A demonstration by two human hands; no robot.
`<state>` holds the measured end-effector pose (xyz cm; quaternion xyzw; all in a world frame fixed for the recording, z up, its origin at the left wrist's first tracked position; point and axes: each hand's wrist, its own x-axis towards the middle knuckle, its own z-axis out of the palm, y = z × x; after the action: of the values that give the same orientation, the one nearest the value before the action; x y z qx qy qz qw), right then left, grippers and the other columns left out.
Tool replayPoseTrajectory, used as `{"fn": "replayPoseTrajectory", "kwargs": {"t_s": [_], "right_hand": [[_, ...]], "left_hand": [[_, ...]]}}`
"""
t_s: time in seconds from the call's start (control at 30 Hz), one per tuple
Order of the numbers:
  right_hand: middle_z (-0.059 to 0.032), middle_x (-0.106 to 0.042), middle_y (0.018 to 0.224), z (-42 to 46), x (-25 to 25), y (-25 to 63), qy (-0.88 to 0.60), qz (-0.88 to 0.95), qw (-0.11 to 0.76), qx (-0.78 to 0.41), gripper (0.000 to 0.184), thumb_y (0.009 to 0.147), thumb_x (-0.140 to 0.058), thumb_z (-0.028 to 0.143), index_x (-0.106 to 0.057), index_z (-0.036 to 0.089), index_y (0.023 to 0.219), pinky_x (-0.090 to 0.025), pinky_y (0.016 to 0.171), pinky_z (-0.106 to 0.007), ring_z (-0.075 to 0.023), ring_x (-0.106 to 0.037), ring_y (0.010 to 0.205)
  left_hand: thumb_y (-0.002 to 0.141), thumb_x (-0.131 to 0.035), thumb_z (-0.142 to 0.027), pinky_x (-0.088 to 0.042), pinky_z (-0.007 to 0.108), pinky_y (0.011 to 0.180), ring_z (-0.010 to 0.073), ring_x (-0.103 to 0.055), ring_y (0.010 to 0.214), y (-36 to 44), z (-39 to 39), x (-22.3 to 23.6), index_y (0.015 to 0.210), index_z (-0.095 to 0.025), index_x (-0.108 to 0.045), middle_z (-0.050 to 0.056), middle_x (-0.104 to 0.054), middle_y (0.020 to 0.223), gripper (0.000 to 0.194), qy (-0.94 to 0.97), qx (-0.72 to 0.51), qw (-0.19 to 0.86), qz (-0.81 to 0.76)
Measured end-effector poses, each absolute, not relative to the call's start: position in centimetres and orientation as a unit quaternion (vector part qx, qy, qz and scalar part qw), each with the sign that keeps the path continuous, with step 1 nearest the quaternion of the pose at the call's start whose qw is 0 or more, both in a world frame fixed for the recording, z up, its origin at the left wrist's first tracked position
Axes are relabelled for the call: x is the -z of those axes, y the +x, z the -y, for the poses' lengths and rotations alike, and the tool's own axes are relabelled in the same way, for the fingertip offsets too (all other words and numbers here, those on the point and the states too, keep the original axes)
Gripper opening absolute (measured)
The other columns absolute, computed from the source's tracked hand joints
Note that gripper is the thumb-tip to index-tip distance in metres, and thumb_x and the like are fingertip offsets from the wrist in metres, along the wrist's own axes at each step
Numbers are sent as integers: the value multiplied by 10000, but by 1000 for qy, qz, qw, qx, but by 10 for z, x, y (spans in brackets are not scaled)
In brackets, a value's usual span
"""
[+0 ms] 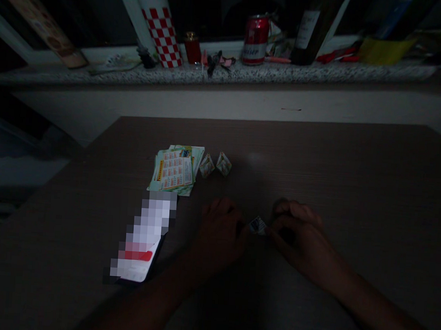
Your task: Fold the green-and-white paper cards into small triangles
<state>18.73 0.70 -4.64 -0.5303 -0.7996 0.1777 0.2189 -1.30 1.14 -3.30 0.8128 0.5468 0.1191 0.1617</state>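
Note:
A small folded paper piece [257, 225], diamond-like in outline with printed marks, sits between my two hands low over the table. My left hand [222, 232] is curled, its thumb and finger at the paper's left edge. From the other side my right hand [304, 235] pinches the right edge, its remaining fingers bent. Dim light partly hides the fingertips. Two similar folded paper pieces [224, 164] stand beyond my left hand. Beside them lies a stack of printed paper cards [175, 171], green and white with orange grids.
A lit phone [144, 245], its screen blurred out, lies left of my left hand on the brown table [355, 168]. Behind, a speckled stone sill [226, 74] carries a red can [255, 40], a dark bottle [306, 33], a red-and-white checkered container [163, 37] and small clutter.

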Motion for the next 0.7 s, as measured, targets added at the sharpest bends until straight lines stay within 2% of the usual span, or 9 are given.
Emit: {"fn": "replayPoseTrajectory", "kwargs": {"t_s": [0.17, 0.7], "right_hand": [[-43, -603, 985, -4, 47, 182, -568, 775, 226, -161, 108, 780, -637, 227, -651, 238, 673, -363, 831, -464, -267, -533, 950], [-50, -607, 975, -2, 44, 178, -588, 772, 203, -132, 109, 779, -625, 248, -668, 246, 679, -346, 823, -475, -266, -510, 918]], "left_hand": [[829, -557, -277, -366, 405, 767, 253, -471, 953, -10, -11, 33, 803, -176, -589, 66, -532, 974, 109, 815, -110, 154, -547], [874, -476, -284, -377, 433, 770, 283, -472, 955, -6, -9, 31, 842, -159, -581, 101, -540, 988, 167, 826, -72, 103, -550]]}}
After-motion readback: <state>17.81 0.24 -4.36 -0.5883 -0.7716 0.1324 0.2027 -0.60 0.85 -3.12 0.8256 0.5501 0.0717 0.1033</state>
